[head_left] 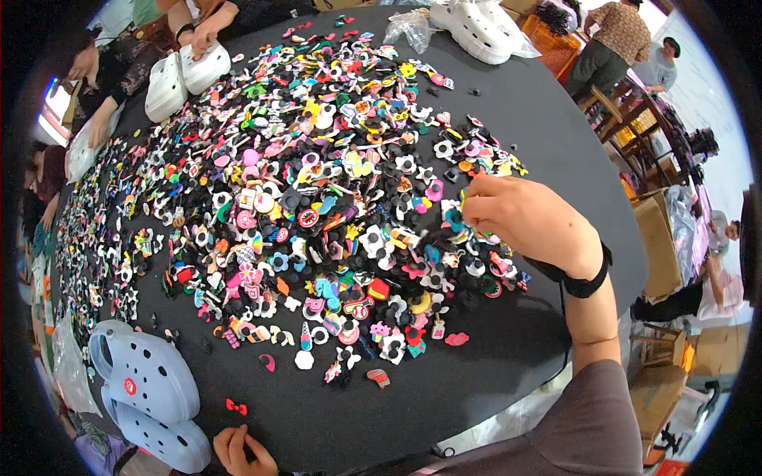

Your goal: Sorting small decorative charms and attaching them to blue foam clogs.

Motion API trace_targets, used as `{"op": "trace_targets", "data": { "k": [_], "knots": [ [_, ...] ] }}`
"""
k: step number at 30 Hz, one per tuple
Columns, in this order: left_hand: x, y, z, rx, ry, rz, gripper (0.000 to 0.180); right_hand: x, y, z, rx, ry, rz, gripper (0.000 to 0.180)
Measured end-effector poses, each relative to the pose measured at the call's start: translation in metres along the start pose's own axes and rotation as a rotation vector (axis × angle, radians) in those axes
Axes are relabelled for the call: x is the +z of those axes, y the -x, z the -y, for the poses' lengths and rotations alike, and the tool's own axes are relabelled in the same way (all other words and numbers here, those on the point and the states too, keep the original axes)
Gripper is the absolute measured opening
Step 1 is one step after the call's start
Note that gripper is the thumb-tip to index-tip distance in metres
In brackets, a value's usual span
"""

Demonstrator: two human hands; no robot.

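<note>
A wide heap of small colourful shoe charms (325, 206) covers much of the black table. My right hand (532, 218), with a black band at its wrist, reaches over the right side of the heap. Its fingers are closed among the charms, and their tips hide whatever they hold. My left hand (242, 452) rests at the near edge, fingers loosely curled, thumb apart, nothing visible in it. Just beyond its fingertips lies a red bow charm (236, 407). To its left sits a pair of light blue clogs (163, 377); one has a round red charm on it.
Across the table, another person's hands (208, 36) work on white clogs (167, 87); more people sit along the left. White clogs (476, 32) in plastic stand at the far right. Beyond the table's right edge are cardboard boxes (665, 254), wooden stools (659, 349) and several people.
</note>
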State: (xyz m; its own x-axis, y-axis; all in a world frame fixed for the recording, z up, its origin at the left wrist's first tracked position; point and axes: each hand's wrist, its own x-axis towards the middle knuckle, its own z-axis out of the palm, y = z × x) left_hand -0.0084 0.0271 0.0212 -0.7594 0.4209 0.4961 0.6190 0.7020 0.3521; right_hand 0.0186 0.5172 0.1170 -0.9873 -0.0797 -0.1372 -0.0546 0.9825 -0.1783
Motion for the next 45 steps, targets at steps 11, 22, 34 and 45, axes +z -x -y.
{"op": "trace_targets", "data": {
  "k": [11,22,34,45],
  "knots": [
    [-0.002,0.0,-0.001,-0.035,-0.069,0.01,0.01,0.041,-0.015,0.058,-0.127,-0.074,-0.35,0.04],
    [-0.002,0.0,-0.006,-0.058,-0.036,0.004,0.01,0.053,-0.008,-0.001,0.195,-0.039,-0.514,0.018],
    [-0.002,0.001,-0.003,-0.022,-0.048,0.028,0.009,0.023,0.014,0.032,-0.08,-0.054,-0.363,0.016],
    [-0.002,0.002,-0.003,-0.06,-0.025,0.034,0.009,0.046,0.007,0.028,0.12,0.159,-0.359,0.037]
  ]
}}
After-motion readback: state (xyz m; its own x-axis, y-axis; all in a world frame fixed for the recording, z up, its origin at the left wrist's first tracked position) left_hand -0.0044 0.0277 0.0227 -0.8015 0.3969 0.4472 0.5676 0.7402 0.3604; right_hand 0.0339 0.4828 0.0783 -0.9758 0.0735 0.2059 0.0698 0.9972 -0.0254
